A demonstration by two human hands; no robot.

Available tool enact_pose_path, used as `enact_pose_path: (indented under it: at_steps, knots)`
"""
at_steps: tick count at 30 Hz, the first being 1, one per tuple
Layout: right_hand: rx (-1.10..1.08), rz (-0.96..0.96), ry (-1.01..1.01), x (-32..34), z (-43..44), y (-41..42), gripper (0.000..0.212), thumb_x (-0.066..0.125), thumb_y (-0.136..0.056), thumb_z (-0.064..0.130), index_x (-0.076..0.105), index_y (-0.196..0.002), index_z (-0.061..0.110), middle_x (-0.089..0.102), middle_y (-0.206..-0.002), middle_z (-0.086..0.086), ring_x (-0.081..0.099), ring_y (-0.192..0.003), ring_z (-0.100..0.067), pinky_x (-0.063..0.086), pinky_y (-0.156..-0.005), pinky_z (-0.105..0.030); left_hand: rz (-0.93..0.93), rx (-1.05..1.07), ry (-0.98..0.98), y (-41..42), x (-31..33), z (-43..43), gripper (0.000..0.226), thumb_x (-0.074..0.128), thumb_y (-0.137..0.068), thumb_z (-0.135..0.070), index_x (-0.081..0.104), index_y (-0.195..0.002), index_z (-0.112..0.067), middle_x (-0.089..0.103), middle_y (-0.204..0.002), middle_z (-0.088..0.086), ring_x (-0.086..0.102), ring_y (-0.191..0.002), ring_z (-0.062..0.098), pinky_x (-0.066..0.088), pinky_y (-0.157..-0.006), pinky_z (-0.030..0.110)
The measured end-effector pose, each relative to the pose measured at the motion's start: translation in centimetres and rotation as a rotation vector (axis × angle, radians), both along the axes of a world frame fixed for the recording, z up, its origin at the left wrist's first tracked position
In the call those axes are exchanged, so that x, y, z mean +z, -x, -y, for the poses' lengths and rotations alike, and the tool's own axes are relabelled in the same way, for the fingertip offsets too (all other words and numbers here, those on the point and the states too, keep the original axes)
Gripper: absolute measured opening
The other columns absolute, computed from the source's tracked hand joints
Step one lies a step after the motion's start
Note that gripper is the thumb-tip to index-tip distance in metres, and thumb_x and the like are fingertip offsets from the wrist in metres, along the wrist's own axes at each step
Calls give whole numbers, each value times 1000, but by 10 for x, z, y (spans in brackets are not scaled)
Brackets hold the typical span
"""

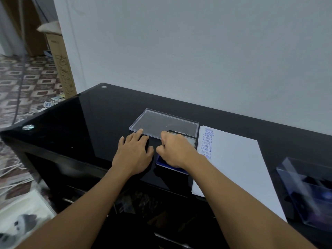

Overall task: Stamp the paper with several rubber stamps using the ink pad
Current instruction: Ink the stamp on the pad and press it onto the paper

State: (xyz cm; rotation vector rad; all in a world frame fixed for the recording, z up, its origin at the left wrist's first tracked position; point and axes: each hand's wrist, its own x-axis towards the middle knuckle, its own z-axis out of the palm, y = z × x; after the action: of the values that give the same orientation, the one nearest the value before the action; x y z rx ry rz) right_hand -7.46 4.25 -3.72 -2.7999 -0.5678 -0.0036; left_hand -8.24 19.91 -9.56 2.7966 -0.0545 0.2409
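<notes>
The blue ink pad (pixel 162 164) lies open on the black glass table (pixel 86 123), its metal lid (pixel 189 137) tipped back behind it. My right hand (pixel 177 151) is down on the pad with its fingers curled tight round a small rubber stamp, which the hand hides almost entirely. My left hand (pixel 133 155) lies flat on the glass just left of the pad, fingers straight. The white paper (pixel 233 169) lies to the right of the pad. Blue prints reading AMENDED, SAMPLE and AIR MAIL (pixel 207 144) run down its left edge.
A clear plastic lid (pixel 167 123) lies flat behind the hands. A clear box (pixel 309 191) with dark things inside stands at the right edge, beyond the paper. A white wall rises behind the table. Left of the table are patterned floor, cables and a cardboard box (pixel 61 65).
</notes>
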Motion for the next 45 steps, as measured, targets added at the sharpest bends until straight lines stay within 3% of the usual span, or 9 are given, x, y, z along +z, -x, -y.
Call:
enact_pose_path:
  at_steps: [8,16,21,45]
  knots:
    - [-28,-6,-8,-2,0,0,15,48,-93,31,45,-93,17,58,-89,-9,58,-81,-29,53,-73,-45,-9,-2,-5,-1,0,0,49,35,-101,-44,45,-144,-23,20,-165,3,21,-151,22,14,-123,52]
    - [-36,7,-11,-2,1,2,15,47,-93,31,43,-90,17,57,-86,-9,56,-79,-30,46,-66,-40,1,0,-2,-1,-1,0,49,36,-101,-44,45,-144,-23,20,-165,2,21,-151,21,14,-123,51]
    - [-46,8,-12,-3,1,2,15,47,-93,31,45,-92,17,59,-87,-9,58,-79,-29,54,-72,-46,9,-1,2,-1,-2,0,48,36,-101,-44,46,-143,-23,21,-165,2,21,-151,21,14,-123,51]
    - [-42,5,-32,-6,-1,-2,15,49,-92,29,41,-87,17,53,-82,-6,55,-77,-28,48,-66,-40,8,-10,-6,-1,-1,0,48,35,-102,-43,45,-143,-22,20,-165,3,21,-151,21,14,-123,52]
